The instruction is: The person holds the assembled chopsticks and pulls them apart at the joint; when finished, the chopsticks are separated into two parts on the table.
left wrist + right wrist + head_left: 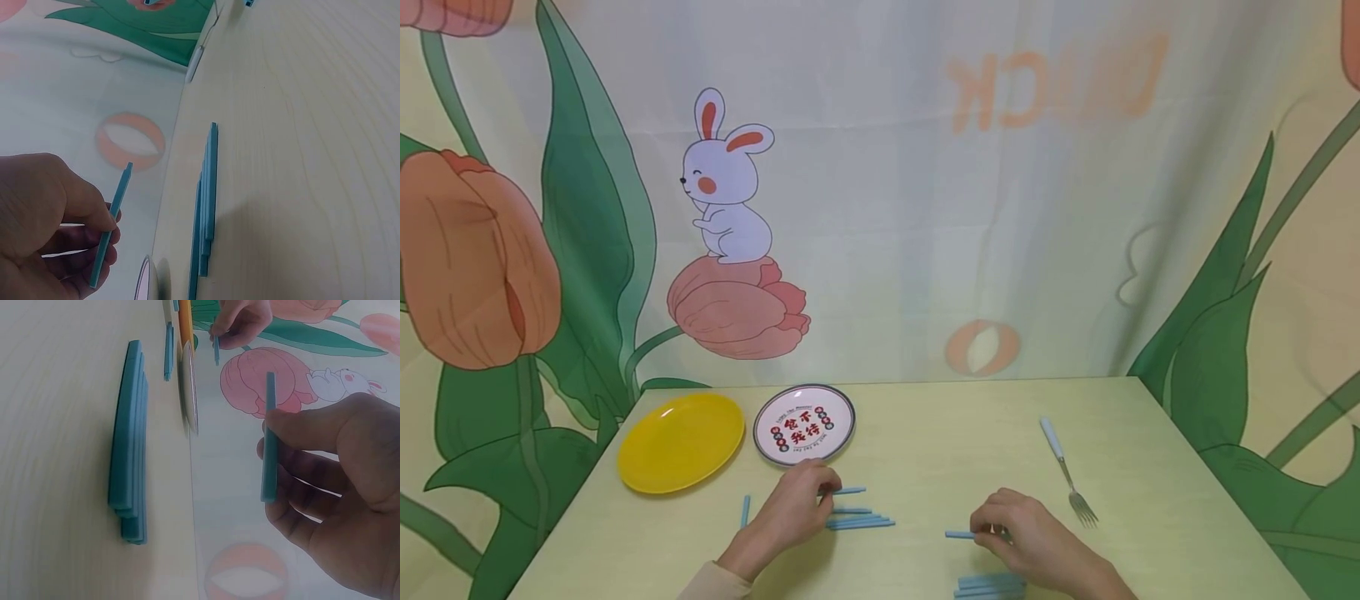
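Observation:
Thumb and fingers of my left hand (796, 503) pinch a thin blue stick (124, 185), held above the table just in front of the white plate. Below that hand, several similar blue sticks (863, 524) lie roughly side by side. Another blue stick (746, 510) lies left of the left wrist. My right hand (1028, 535) also pinches a blue stick (270, 472), raised off the tabletop in the right wrist view. Close under the right hand is a second group of blue sticks (988, 586), lying together and partly cut off by the head view's lower edge.
A yellow plate (681, 443) sits at the table's back left, beside a white plate (805, 425) with red lettering and a dark rim. Right of the right hand lies a fork (1070, 479) with a pale handle. A printed curtain (887, 208) hangs behind the table.

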`<act>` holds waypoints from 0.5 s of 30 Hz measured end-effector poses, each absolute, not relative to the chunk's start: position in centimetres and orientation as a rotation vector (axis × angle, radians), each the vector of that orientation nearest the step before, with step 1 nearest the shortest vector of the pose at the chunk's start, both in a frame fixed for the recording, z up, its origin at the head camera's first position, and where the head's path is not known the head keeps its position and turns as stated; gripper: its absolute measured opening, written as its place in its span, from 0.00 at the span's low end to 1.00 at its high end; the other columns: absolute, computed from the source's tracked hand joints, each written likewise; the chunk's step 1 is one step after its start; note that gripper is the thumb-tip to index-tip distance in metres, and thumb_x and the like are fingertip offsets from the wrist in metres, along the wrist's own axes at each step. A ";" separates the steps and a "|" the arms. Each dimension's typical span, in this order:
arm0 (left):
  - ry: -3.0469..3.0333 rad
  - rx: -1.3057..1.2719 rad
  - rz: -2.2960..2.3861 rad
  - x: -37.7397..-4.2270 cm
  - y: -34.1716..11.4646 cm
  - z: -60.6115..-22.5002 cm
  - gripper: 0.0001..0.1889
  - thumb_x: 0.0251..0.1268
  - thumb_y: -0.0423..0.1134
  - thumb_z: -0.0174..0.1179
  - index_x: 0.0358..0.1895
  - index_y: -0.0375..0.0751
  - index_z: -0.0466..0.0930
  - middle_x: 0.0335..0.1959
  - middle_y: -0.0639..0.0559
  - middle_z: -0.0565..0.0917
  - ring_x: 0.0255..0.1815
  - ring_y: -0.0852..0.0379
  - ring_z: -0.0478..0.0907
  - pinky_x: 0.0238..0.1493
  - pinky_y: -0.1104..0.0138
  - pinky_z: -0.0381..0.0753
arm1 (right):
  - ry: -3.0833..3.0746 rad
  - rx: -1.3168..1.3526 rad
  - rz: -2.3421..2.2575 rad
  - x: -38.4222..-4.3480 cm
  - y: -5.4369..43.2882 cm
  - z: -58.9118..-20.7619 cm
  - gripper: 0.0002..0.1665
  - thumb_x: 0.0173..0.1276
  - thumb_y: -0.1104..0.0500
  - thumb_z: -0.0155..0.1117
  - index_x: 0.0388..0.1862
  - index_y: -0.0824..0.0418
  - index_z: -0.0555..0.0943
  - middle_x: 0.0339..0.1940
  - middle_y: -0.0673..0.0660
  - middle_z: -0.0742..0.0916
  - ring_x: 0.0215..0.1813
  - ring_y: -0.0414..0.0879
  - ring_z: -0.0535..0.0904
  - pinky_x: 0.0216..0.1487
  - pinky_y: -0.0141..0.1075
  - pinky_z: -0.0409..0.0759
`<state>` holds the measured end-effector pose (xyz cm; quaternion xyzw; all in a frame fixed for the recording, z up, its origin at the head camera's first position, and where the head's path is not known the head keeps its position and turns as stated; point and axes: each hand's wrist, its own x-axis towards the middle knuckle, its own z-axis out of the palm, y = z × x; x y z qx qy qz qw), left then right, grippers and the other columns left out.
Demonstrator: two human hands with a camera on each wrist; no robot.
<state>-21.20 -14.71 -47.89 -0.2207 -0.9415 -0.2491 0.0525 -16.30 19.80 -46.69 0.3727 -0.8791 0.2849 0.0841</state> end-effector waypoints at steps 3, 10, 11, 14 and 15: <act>-2.859 -0.671 -0.765 -21.3 -14.7 -48.0 0.05 0.55 0.29 0.63 0.34 0.40 0.86 0.30 0.57 0.80 0.34 0.62 0.74 0.40 0.66 0.79 | -2.646 1.105 0.850 -16.3 19.8 -46.7 0.06 0.61 0.61 0.70 0.34 0.49 0.83 0.32 0.36 0.81 0.36 0.30 0.72 0.35 0.25 0.76; -2.867 -0.671 -0.776 -21.7 -14.6 -48.5 0.06 0.55 0.29 0.63 0.34 0.41 0.86 0.30 0.58 0.80 0.33 0.63 0.72 0.39 0.67 0.78 | -2.674 1.111 0.880 -16.2 19.7 -46.9 0.06 0.62 0.62 0.69 0.35 0.51 0.84 0.33 0.37 0.81 0.36 0.29 0.72 0.34 0.25 0.76; -2.872 -0.668 -0.779 -21.7 -14.6 -48.5 0.06 0.55 0.29 0.64 0.34 0.42 0.86 0.30 0.58 0.80 0.32 0.63 0.72 0.39 0.67 0.78 | -2.662 1.121 0.880 -16.2 19.8 -47.0 0.06 0.61 0.62 0.69 0.35 0.51 0.84 0.33 0.37 0.81 0.36 0.29 0.72 0.34 0.25 0.75; -2.880 -0.674 -0.784 -21.8 -14.6 -48.7 0.06 0.56 0.29 0.64 0.35 0.41 0.86 0.30 0.58 0.80 0.32 0.63 0.72 0.39 0.67 0.78 | -2.624 1.148 0.871 -16.1 19.8 -47.1 0.07 0.61 0.63 0.70 0.35 0.51 0.84 0.33 0.37 0.81 0.36 0.29 0.72 0.34 0.25 0.75; -2.883 -0.678 -0.783 -21.8 -14.7 -48.7 0.06 0.56 0.29 0.64 0.35 0.41 0.87 0.30 0.58 0.80 0.32 0.63 0.72 0.38 0.67 0.78 | -2.610 1.157 0.867 -16.1 19.8 -47.2 0.07 0.60 0.63 0.70 0.35 0.51 0.84 0.33 0.38 0.81 0.36 0.30 0.73 0.33 0.25 0.75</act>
